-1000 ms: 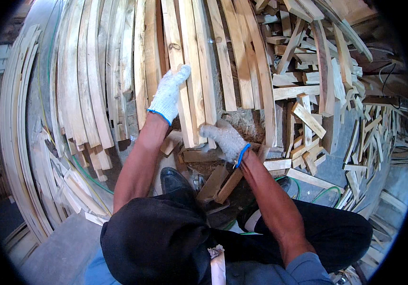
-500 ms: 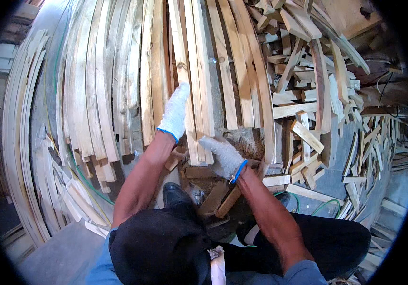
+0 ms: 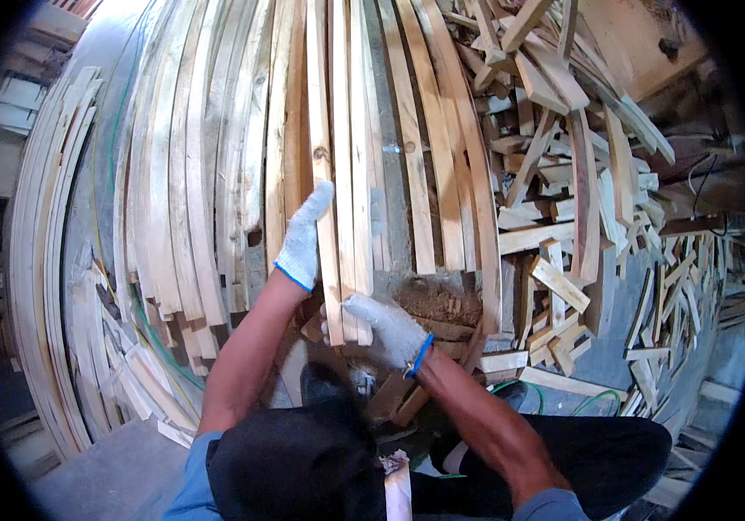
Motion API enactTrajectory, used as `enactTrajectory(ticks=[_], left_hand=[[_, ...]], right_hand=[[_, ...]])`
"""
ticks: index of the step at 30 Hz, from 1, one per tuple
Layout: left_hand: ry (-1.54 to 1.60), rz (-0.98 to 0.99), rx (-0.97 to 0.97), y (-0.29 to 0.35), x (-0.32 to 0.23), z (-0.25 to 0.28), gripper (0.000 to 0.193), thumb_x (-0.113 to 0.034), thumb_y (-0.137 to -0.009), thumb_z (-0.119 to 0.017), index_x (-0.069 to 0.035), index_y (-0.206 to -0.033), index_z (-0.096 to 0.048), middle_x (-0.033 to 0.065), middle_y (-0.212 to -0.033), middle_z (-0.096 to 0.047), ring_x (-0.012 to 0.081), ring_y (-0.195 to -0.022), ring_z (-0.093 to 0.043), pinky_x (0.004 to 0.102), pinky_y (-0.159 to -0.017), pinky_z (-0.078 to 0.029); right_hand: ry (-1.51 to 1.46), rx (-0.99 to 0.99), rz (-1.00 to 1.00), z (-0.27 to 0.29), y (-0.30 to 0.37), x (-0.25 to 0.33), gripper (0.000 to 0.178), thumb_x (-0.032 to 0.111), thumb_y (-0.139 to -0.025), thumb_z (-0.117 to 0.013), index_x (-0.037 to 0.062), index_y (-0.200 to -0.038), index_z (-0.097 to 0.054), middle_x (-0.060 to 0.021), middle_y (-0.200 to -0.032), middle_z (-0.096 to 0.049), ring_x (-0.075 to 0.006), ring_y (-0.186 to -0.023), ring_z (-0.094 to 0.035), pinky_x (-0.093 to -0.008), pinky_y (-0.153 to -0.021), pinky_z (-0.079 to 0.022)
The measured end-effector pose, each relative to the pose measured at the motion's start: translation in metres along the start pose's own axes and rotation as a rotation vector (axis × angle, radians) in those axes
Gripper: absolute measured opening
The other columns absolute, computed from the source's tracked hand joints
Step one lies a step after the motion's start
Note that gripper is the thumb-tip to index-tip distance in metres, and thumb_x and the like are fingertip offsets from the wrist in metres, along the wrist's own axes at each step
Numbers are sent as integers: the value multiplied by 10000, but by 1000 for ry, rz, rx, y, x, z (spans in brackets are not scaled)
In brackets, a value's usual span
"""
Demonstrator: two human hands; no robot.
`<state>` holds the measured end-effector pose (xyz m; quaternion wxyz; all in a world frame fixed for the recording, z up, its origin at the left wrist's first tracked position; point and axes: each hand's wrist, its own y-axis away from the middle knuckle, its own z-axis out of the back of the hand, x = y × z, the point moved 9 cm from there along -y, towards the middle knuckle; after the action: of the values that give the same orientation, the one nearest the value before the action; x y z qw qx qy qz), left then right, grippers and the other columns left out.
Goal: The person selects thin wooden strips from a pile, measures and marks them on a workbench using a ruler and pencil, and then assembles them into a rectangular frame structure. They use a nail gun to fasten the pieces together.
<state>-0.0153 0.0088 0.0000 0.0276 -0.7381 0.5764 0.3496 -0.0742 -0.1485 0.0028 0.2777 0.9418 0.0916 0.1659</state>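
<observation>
We've got our right hand (image 3: 385, 328) gripping the near ends of the wood strips (image 3: 344, 217), btw other planks (image 3: 186, 174); left hand (image 3: 305, 230) touches their left edge (can't tell if it's gripping). If the right slackens, they'd prob splay or drop imo.

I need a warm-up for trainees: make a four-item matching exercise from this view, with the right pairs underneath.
1. Left gloved hand
2. Right gloved hand
3. Short wood offcuts
4. Glove cuffs

A. At the wooden strips' near ends
B. Blue
C. At the strips' left edge
D. Jumbled at the picture's right

Pairs: 1-C, 2-A, 3-D, 4-B
</observation>
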Motion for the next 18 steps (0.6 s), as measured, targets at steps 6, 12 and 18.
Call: enactTrajectory(ticks=[6, 12, 18], left_hand=[[-77, 46, -145, 21, -34, -52, 547, -348, -1077, -607, -9, -1497, -516, 254, -1331, -688, 341, -1096, -750, 455, -968, -639], [-444, 9, -325, 26, -47, -117, 546, -395, -1010, -737, -42, -1404, -601, 75, -1241, -684, 169, -1176, -643, 351, -1040, -507], [-625, 68, -430, 55, -61, -203, 1010, -566, -875, -818, 32, -1568, -390, 249, -1516, -550, 351, -1435, -485, 465, -1210, -350]], right_hand=[[739, -353, 242, -20, 38, 101, 574, 366, -1024, -695, -17, -1436, -578, -204, -1236, -733, -283, -1106, -734, -431, -988, -575], [1129, -678, 79, -100, 117, 149, 866, 551, -896, -780, -68, -1438, -509, -346, -1267, -692, -458, -1226, -679, -483, -1034, -530], [1248, -831, 215, -102, 175, 159, 1037, 589, -861, -812, -141, -1490, -430, -410, -1340, -618, -482, -1295, -629, -475, -1043, -533]])
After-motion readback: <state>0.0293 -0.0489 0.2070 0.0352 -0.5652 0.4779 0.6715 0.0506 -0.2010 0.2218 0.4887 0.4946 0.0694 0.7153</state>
